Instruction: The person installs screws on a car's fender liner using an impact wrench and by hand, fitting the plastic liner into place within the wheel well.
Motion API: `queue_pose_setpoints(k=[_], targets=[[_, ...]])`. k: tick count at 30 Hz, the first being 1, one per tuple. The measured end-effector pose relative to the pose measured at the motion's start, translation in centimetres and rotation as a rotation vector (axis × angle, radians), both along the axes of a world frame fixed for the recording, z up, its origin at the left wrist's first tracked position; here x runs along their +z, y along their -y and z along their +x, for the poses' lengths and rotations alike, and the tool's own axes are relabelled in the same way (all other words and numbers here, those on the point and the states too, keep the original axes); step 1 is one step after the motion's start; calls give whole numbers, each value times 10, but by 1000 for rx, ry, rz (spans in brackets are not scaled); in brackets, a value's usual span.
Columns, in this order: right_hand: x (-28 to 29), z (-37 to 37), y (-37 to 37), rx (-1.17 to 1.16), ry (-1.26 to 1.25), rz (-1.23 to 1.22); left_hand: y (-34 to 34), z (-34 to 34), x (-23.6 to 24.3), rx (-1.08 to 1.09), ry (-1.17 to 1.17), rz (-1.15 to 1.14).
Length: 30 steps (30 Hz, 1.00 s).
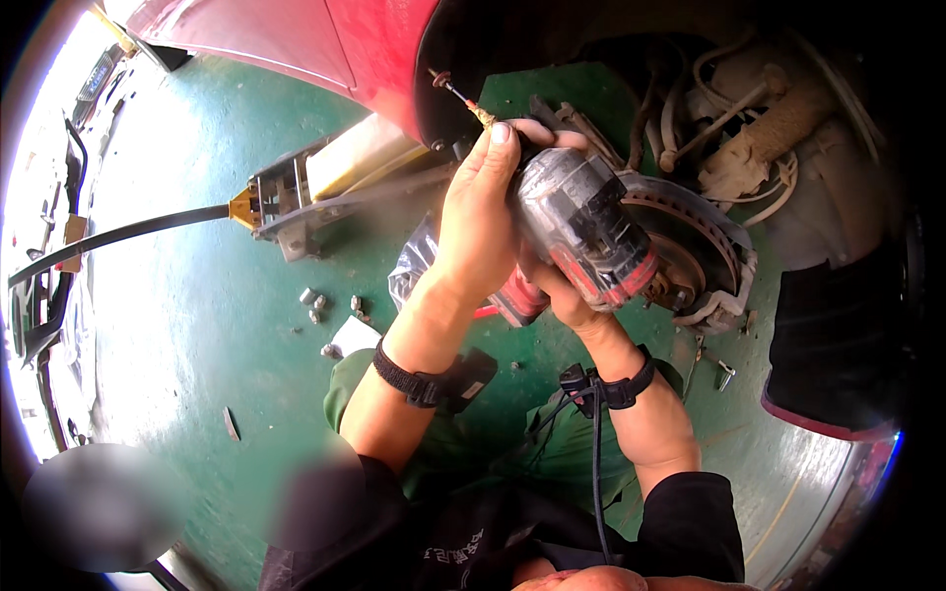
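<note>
Both of my hands hold a worn red, grey and black cordless impact wrench (586,227) in front of the wheel well. My left hand (478,222) is closed around its front end, thumb on top. Lower down, my right hand (564,294) wraps the handle, its fingers partly hidden behind the tool body. A thin metal rod (455,92) with a reddish collar and a yellowish lower part sticks up past my left thumb; whether it is fixed to the wrench I cannot tell. Behind the wrench is a brake disc (690,236) on its hub, partly covered by the tool.
A red car body (325,44) overhangs the top. Left of my hands stands a floor jack (286,207) with a long black handle (138,236). Several lug nuts (315,305) and a white paper (355,337) lie on the green floor. Suspension parts (759,128) fill the upper right.
</note>
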State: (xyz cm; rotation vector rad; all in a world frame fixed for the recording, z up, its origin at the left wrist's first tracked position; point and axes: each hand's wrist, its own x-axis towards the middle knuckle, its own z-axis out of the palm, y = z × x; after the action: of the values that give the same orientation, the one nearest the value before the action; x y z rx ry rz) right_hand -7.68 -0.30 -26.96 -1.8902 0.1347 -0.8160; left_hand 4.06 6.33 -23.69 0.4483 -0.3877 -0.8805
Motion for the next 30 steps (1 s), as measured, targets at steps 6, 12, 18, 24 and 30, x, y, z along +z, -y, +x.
queue_pose_setpoints(k=[6,12,18,24,30], targets=[[-4,1,5,-28,-33,-116,2,0,0,-15,22,-14],[1,-1,11,5,-78,-144,4,-7,8,45,-15,34],[-10,3,8,27,2,96,7,-3,6,68,42,84],[-24,7,10,50,-18,193,9,-2,6,106,76,123],[-53,12,11,9,-94,370,9,-1,7,109,111,150]])
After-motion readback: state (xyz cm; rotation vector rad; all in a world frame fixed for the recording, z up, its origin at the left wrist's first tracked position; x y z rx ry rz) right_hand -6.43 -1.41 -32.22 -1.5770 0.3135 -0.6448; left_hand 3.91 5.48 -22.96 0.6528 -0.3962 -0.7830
